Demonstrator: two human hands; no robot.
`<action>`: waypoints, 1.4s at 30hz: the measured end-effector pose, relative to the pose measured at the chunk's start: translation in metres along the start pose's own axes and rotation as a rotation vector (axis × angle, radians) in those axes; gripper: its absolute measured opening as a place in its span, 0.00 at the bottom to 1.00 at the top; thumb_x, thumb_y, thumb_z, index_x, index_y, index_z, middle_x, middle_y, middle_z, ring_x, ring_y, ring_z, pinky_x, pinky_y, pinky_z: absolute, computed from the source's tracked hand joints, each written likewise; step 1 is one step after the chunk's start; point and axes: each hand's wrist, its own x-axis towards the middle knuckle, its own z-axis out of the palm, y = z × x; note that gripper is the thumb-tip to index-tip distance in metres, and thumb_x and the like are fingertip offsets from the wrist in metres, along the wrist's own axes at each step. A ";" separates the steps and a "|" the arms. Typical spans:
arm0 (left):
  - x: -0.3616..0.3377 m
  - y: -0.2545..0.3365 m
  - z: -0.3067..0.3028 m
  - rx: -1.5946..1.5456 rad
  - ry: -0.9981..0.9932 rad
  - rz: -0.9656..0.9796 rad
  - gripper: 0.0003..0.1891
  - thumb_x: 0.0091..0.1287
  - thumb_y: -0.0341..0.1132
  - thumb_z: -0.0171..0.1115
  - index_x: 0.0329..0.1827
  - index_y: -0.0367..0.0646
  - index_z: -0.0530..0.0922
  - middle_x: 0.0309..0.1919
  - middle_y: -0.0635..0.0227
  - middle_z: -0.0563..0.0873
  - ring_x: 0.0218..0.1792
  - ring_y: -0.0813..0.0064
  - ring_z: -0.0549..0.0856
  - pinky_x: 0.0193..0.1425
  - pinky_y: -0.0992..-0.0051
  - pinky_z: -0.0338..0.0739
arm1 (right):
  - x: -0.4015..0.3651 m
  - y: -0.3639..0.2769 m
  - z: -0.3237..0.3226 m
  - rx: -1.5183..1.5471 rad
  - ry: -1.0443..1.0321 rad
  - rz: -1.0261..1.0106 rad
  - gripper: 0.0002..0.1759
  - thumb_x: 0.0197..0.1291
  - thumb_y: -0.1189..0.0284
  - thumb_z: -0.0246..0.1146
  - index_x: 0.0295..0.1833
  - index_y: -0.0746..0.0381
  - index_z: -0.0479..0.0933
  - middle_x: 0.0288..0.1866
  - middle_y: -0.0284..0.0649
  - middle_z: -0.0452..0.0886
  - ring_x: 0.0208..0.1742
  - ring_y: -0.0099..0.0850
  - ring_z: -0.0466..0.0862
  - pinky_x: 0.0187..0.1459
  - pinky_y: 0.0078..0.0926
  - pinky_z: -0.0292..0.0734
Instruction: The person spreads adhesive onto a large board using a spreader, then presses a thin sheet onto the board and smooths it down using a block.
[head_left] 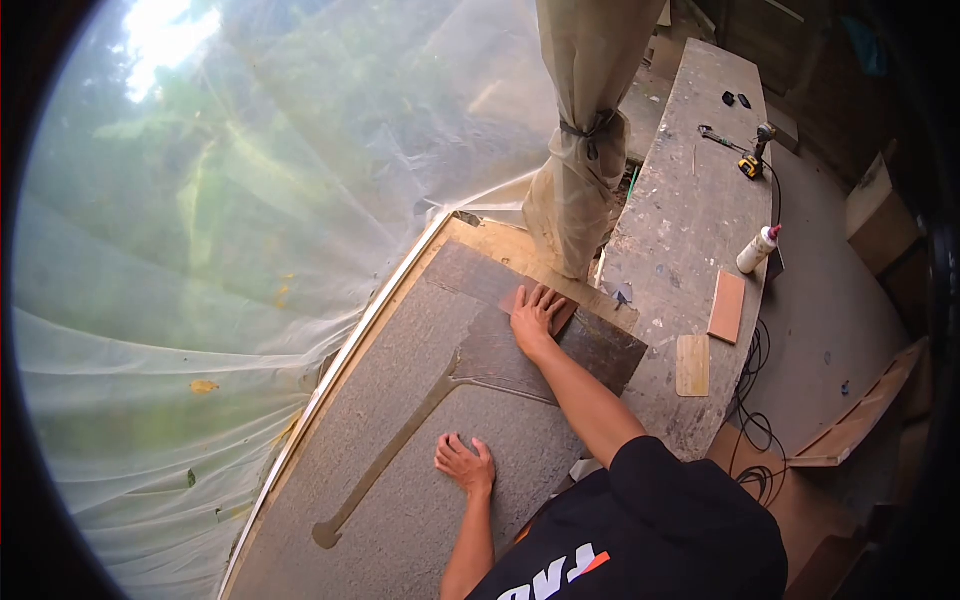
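My right hand is closed over a flat reddish-brown block, with its fingers spread across the top; the palm hides much of it. Under the block is a smooth dark brown band along the end of a large grey panel. A narrow brown strip runs down the panel from this band to a rounded end. My left hand lies on the rough grey surface to the right of the strip, its fingers slightly bent and apart, holding nothing.
On the long bench are a cordless drill, a glue bottle, a reddish wood piece and a pale wood piece. Black cable hangs beside it. Plastic sheeting borders the panel on the left.
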 end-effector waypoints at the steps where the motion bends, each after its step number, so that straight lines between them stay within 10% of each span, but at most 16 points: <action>1: 0.000 0.000 0.000 0.003 0.001 -0.003 0.23 0.59 0.40 0.60 0.56 0.40 0.71 0.59 0.56 0.70 0.63 0.54 0.68 0.69 0.51 0.57 | -0.001 -0.001 0.001 -0.003 -0.004 0.000 0.29 0.69 0.70 0.45 0.74 0.65 0.57 0.72 0.71 0.56 0.71 0.74 0.55 0.64 0.81 0.45; 16: 0.004 0.001 0.001 -0.002 -0.002 -0.013 0.22 0.59 0.40 0.61 0.55 0.40 0.71 0.59 0.55 0.70 0.63 0.54 0.67 0.70 0.51 0.56 | -0.008 0.020 -0.032 0.125 -0.141 -0.018 0.40 0.52 0.75 0.66 0.72 0.64 0.59 0.68 0.69 0.62 0.66 0.72 0.63 0.60 0.79 0.55; 42: -0.005 -0.002 0.004 0.036 0.028 0.037 0.23 0.61 0.40 0.60 0.57 0.40 0.71 0.60 0.56 0.71 0.63 0.55 0.69 0.70 0.54 0.58 | -0.022 0.015 -0.011 0.031 0.030 -0.041 0.26 0.67 0.71 0.49 0.70 0.57 0.65 0.69 0.64 0.64 0.66 0.68 0.64 0.62 0.75 0.53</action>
